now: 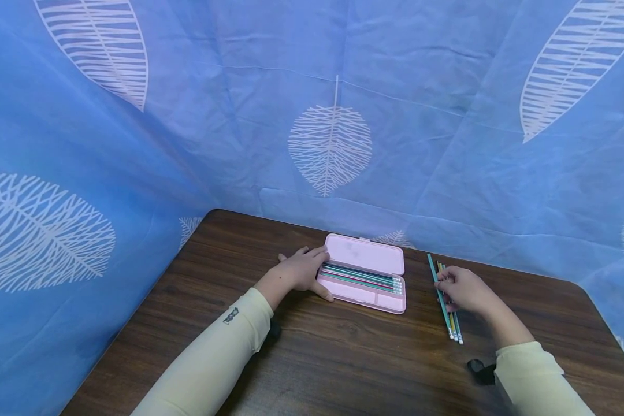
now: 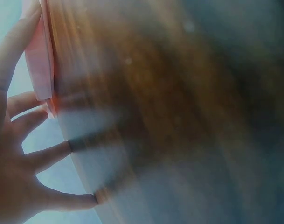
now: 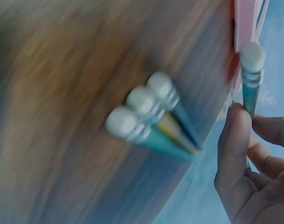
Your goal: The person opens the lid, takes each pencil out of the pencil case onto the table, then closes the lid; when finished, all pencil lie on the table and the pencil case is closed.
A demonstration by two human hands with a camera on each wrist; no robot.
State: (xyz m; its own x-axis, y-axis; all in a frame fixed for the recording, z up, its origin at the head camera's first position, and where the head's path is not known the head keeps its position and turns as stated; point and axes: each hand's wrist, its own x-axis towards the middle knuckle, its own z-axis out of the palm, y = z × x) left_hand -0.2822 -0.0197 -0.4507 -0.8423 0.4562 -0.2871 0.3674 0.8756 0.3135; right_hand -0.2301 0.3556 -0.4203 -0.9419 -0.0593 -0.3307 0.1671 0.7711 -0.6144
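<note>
A pink pencil case (image 1: 390, 299) lies with its lid (image 1: 364, 254) raised at the back. Several green and dark red pencils (image 1: 361, 277) rest side by side inside it, white erasers to the right. My left hand (image 1: 299, 271), fingers spread and mostly straight, touches the left end of the case, thumb towards the front. To the right of the case, my right hand (image 1: 468, 289) pinches a teal pencil (image 3: 250, 93) between thumb and fingers, its white eraser up in the right wrist view. Three more pencils (image 3: 167, 135), one yellow, lie on the table below that hand.
The dark wood table (image 1: 353, 358) has rounded back corners. A blue cloth with white leaf prints (image 1: 330, 144) hangs behind it and at the left. Black wrist straps (image 1: 481, 371) show by the pale yellow sleeves (image 1: 538, 375).
</note>
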